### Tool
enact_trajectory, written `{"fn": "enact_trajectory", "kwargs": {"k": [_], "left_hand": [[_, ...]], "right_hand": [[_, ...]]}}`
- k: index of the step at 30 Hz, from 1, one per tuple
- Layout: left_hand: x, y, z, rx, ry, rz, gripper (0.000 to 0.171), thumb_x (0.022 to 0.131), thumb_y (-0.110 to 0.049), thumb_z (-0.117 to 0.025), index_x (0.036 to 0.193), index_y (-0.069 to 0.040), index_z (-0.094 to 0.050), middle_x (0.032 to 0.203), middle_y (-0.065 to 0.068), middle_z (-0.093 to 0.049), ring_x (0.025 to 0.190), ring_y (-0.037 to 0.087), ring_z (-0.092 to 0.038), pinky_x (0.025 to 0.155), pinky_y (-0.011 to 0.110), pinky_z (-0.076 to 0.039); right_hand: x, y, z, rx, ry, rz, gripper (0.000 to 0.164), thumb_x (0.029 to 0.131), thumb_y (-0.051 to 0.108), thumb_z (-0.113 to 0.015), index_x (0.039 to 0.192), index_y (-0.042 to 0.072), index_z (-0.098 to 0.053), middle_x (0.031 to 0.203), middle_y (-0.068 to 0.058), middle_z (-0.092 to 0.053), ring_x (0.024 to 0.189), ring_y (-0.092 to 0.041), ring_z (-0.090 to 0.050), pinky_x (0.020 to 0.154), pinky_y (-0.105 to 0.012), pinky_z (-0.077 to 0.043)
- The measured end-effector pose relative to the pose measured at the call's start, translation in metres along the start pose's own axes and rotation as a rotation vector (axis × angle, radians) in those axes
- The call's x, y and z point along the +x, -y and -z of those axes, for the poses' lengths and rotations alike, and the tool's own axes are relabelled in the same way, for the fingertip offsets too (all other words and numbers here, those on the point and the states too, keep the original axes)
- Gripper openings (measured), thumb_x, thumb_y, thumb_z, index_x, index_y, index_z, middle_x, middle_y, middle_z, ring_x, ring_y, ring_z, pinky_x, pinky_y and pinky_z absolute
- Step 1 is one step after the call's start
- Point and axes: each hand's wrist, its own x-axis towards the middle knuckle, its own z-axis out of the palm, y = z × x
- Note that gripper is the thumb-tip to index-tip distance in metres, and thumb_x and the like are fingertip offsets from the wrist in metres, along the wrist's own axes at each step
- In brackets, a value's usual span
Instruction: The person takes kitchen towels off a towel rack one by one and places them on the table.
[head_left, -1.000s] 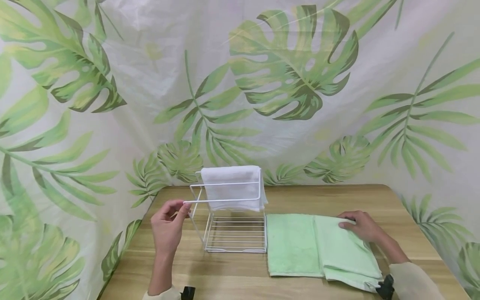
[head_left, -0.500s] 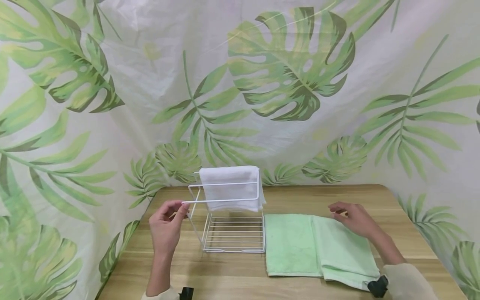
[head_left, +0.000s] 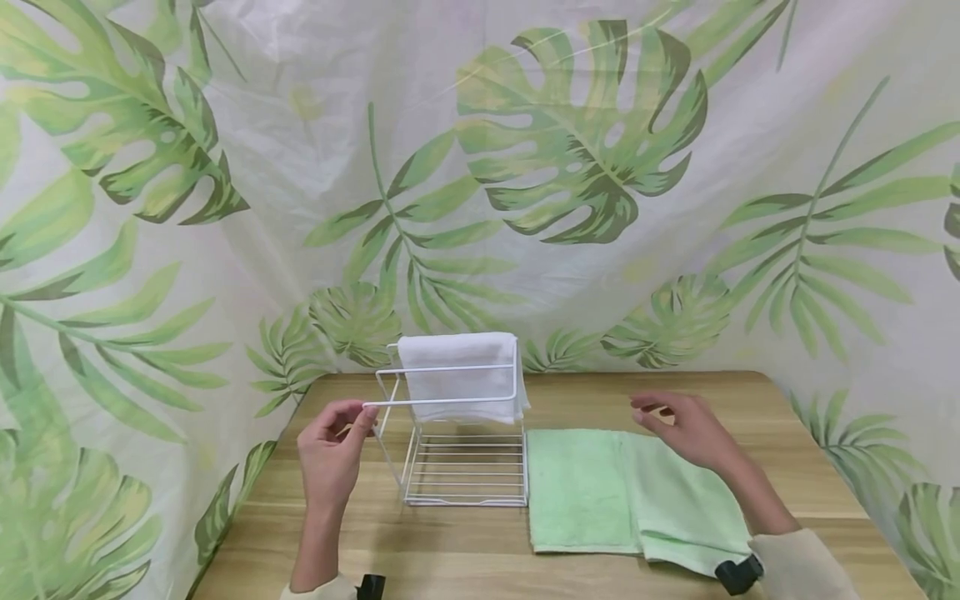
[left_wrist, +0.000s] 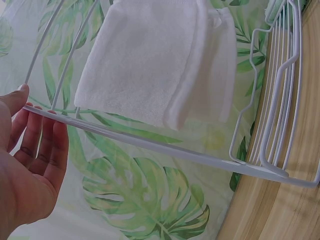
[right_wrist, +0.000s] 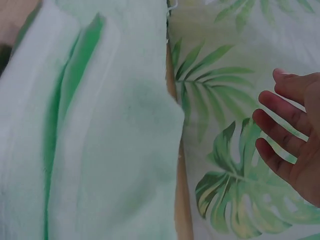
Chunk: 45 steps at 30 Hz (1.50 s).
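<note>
My left hand [head_left: 332, 454] pinches the front left corner of a white wire rack [head_left: 442, 403] at its top bar. In the left wrist view the thumb and curled fingers meet on the rack's bar [left_wrist: 165, 148]. A white towel [head_left: 459, 354] hangs folded over the rack's rear top bar. Right of the rack lies a light green towel [head_left: 577, 492], its right part folded over in layers. My right hand [head_left: 686, 429] hovers above the far side of that green towel. Its fingers are loosely bent and hold nothing, as the right wrist view shows.
The rack stands on a wooden table [head_left: 450, 554], its slatted bottom shelf [head_left: 468, 471] low near the tabletop. Behind the table hangs a leaf-printed curtain [head_left: 570, 275]. A black wrist strap mount [head_left: 738, 575] shows at the right sleeve.
My right hand has let go of the green towel's far right edge, lifted, and moved left over it. The left hand keeps its grip on the rack.
</note>
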Motion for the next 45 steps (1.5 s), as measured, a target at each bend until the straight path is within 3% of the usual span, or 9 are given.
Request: {"fn": "enact_trajectory", "kwargs": {"k": [8,13,20,34,45], "left_hand": [[0.0,0.0,-0.001,-0.004,0.003,0.015,0.011,0.092,0.01,-0.078,0.097,0.016,-0.069,0.077,-0.005,-0.073,0.065,0.004,-0.07,0.063,0.016,-0.064],[0.0,-0.002,0.0,-0.023,0.0,0.021,0.012,0.092,0.011,-0.077,0.097,0.018,-0.068,0.078,-0.005,-0.074,0.066,0.004,-0.071,0.063,0.016,-0.064],[-0.002,-0.002,0.004,-0.016,-0.011,0.028,0.011,0.092,0.011,-0.078,0.097,0.016,-0.069,0.079,-0.004,-0.074,0.065,0.005,-0.071,0.063,0.017,-0.064],[0.002,0.0,0.001,0.024,0.003,0.049,0.012,0.092,0.007,-0.079,0.099,0.013,-0.072,0.079,-0.004,-0.074,0.067,0.009,-0.071,0.065,0.02,-0.066],[0.001,0.0,0.001,0.024,0.009,0.04,0.012,0.093,0.008,-0.079,0.099,0.014,-0.071,0.08,-0.005,-0.074,0.068,0.003,-0.071,0.065,0.018,-0.065]], "right_hand": [[0.013,0.028,0.003,0.025,-0.018,0.008,0.029,0.106,0.022,-0.071,0.132,0.009,-0.074,0.122,-0.007,-0.081,0.109,-0.026,-0.077,0.094,-0.054,-0.064],[0.027,0.047,0.002,0.041,-0.04,0.064,0.032,0.104,0.024,-0.073,0.134,0.011,-0.074,0.123,-0.005,-0.08,0.109,-0.025,-0.077,0.09,-0.047,-0.066],[0.046,0.07,-0.005,0.096,-0.018,0.133,0.033,0.103,0.02,-0.074,0.134,0.009,-0.073,0.123,-0.006,-0.08,0.11,-0.024,-0.077,0.092,-0.052,-0.066],[0.06,0.088,-0.011,0.131,-0.032,0.175,0.03,0.102,0.018,-0.076,0.13,0.008,-0.074,0.122,-0.005,-0.081,0.107,-0.02,-0.078,0.092,-0.046,-0.067],[0.071,0.101,-0.012,0.129,-0.04,0.204,0.03,0.102,0.018,-0.076,0.13,0.008,-0.075,0.121,-0.007,-0.081,0.11,-0.025,-0.078,0.093,-0.047,-0.066]]}}
